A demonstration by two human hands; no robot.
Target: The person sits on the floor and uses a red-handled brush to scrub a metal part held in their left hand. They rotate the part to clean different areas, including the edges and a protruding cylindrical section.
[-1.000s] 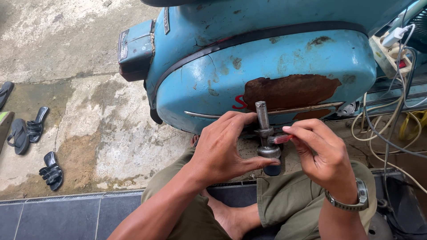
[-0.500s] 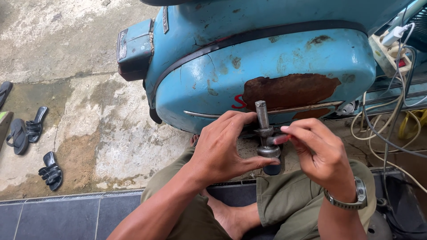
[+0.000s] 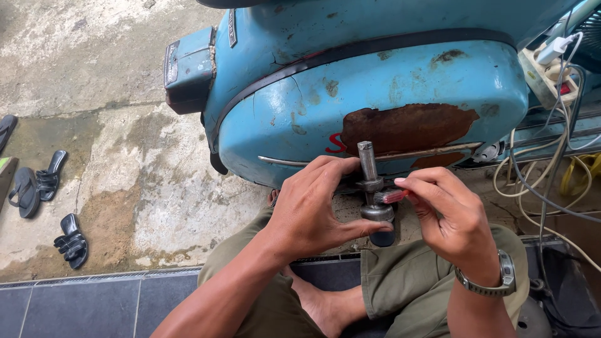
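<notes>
My left hand (image 3: 313, 209) grips an upright grey metal shaft part (image 3: 370, 181), with fingers around its middle collar and the thumb under its round lower end. My right hand (image 3: 449, 219), with a wristwatch on the wrist, pinches a small red-handled brush (image 3: 393, 196) whose tip touches the shaft's collar. Both hands hover above my lap, just in front of a rusted light-blue scooter body (image 3: 375, 94).
Black sandals (image 3: 37, 181) lie on the stained concrete at the left. A power strip with a plugged charger (image 3: 549, 59) and tangled cables (image 3: 544, 169) sit at the right. Dark floor tiles (image 3: 81, 307) run along the bottom left.
Both hands keep their grip. The right hand has shifted very slightly with the red brush against the shaft's collar; the shaft stays upright.
</notes>
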